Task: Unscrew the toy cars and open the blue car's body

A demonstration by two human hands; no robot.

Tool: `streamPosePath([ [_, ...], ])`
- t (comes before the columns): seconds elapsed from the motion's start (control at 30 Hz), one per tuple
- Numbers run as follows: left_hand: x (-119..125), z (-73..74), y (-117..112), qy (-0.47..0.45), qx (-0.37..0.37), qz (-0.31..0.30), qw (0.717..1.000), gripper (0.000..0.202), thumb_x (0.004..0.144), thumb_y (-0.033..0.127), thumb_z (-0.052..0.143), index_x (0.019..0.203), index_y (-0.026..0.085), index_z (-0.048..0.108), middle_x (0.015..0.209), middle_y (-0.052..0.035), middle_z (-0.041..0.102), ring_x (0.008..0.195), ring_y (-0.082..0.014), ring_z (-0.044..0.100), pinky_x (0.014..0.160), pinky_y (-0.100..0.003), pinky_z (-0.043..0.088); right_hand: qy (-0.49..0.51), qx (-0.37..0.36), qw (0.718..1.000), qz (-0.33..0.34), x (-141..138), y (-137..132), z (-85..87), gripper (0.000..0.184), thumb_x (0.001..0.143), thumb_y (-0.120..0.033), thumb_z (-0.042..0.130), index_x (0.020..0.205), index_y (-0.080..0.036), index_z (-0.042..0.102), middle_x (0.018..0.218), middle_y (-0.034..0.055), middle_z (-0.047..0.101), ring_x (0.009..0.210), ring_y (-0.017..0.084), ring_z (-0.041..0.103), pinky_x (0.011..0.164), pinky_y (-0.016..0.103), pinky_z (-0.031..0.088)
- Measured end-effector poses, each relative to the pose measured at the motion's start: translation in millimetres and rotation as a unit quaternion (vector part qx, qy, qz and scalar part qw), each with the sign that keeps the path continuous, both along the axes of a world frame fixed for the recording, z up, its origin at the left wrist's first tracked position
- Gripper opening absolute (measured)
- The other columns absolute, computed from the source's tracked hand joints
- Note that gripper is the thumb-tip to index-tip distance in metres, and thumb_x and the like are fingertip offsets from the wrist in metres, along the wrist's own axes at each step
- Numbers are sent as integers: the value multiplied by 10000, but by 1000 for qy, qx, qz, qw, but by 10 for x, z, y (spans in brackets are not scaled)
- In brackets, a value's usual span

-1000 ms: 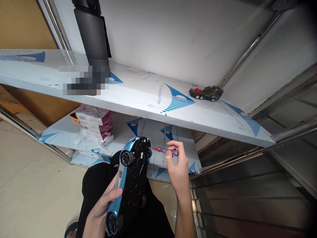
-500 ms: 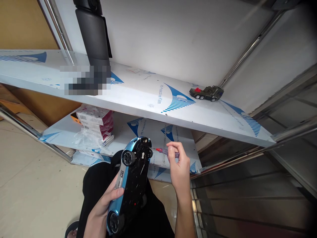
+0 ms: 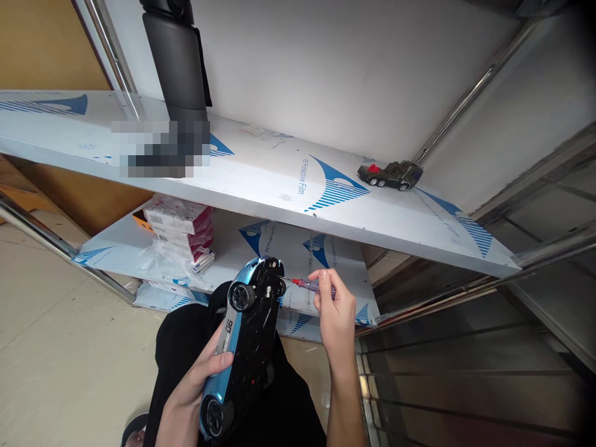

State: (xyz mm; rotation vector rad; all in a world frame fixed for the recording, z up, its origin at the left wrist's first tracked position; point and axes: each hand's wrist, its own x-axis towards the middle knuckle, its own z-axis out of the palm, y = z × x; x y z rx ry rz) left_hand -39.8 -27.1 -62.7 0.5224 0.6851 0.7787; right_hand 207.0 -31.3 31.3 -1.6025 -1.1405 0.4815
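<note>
- the steel upper shelf (image 3: 261,180) runs across the view, wrapped in white film with blue fan-shaped marks; a white wall (image 3: 326,62) stands behind it and a shiny metal upright (image 3: 459,93) rises at the right.
- a lower shelf (image 3: 116,248) with the same film sits beneath it, above a pale tiled floor (image 3: 69,347).
- on the upper shelf, a black post (image 3: 176,56) stands at the left with a blurred patch at its foot; a small olive toy truck (image 3: 390,175) with a red part sits well apart at the right.
- on the lower shelf, a stack of red-and-white boxes (image 3: 179,230) lies just beside crumpled clear plastic (image 3: 161,264); their print is too small to read.
- the film's rotated print (image 3: 302,176) reads "pe protective film".
- the blue toy car (image 3: 242,335) is upside down over the person's black-clad lap (image 3: 181,341), in front of the lower shelf, its black underside and wheels facing up; its side shows "06" (image 3: 226,324).
- the left hand (image 3: 186,397) is wrapped around the car's near end, thumb pressed on its side.
- the right hand (image 3: 336,316) pinches a thin screwdriver (image 3: 310,284) with a clear purple and red handle, its tip at the car's far end by a wheel.
</note>
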Motion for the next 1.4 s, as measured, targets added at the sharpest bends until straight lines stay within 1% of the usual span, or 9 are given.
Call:
streamPosePath([
  [0.13, -17, -74, -43, -17, -20, 8, 1000, 904, 802, 353, 880, 1631, 342, 521, 1501, -66, 718, 1439, -407, 606, 1241, -481, 448, 0, 9, 1000, 7, -2, 1, 6, 136, 1056, -344, 547, 1098, -266, 650, 722, -48, 517, 646, 154, 497, 601, 262, 361],
  [0.27, -25, -130, -51, -21, -32, 15, 999, 934, 781, 354, 907, 1630, 334, 520, 1491, -76, 722, 1418, -414, 622, 1224, -486, 468, 4, 2, 1000, 12, -13, -2, 2, 215, 1096, -362, 474, 1044, -257, 655, 644, -69, 416, 558, 143, 396, 552, 270, 313],
  [0.37, -30, -180, -23, -29, -23, 10, 999, 938, 759, 350, 930, 1613, 340, 544, 1488, -71, 724, 1417, -412, 623, 1226, -475, 465, -1, 11, 1000, 15, -22, -2, 1, 125, 1045, -348, 579, 1123, -268, 636, 739, -48, 505, 667, 155, 497, 621, 262, 379],
  [0.47, -38, -212, -1, -41, -4, 3, 999, 882, 763, 366, 929, 1578, 337, 593, 1487, -59, 725, 1435, -401, 608, 1242, -445, 443, 4, 0, 1000, 24, -21, -6, 2, 196, 1099, -387, 481, 1073, -269, 636, 676, -68, 406, 566, 145, 388, 551, 268, 319],
  [0.87, -35, -97, -28, -23, -35, 35, 998, 951, 734, 388, 937, 1606, 306, 566, 1458, -78, 745, 1441, -415, 602, 1236, -442, 453, -11, -19, 998, 50, -12, -15, 15, 161, 1068, -359, 541, 1147, -281, 658, 836, -21, 560, 716, 172, 506, 643, 284, 365],
  [0.97, -39, -95, -26, -31, -24, 32, 999, 943, 724, 383, 941, 1594, 318, 580, 1467, -66, 740, 1452, -407, 593, 1239, -424, 447, -9, -21, 999, 49, -20, -12, 17, 212, 1100, -375, 475, 1077, -274, 660, 724, -44, 495, 628, 165, 449, 598, 289, 332],
  [1.1, -48, -113, -35, -43, -31, 33, 998, 902, 750, 364, 921, 1587, 326, 586, 1483, -60, 730, 1452, -401, 595, 1235, -427, 450, -12, -8, 999, 49, -22, -17, 29, 147, 1047, -335, 566, 1153, -272, 646, 848, -21, 578, 747, 173, 540, 677, 286, 399],
  [1.2, -54, -130, -38, -45, -33, 27, 998, 906, 758, 361, 918, 1595, 332, 574, 1499, -57, 720, 1454, -394, 593, 1240, -418, 441, -6, -19, 999, 49, -15, -16, 25, 223, 1106, -367, 455, 1079, -268, 653, 723, -51, 486, 615, 158, 437, 600, 287, 341],
  [1.4, -80, -171, -30, -47, -12, 12, 999, 876, 786, 381, 894, 1599, 330, 570, 1514, -61, 709, 1452, -395, 595, 1238, -415, 442, -17, -8, 999, 31, 4, -10, -2, 217, 1101, -387, 475, 1081, -267, 655, 777, -36, 521, 659, 163, 470, 635, 282, 380],
])
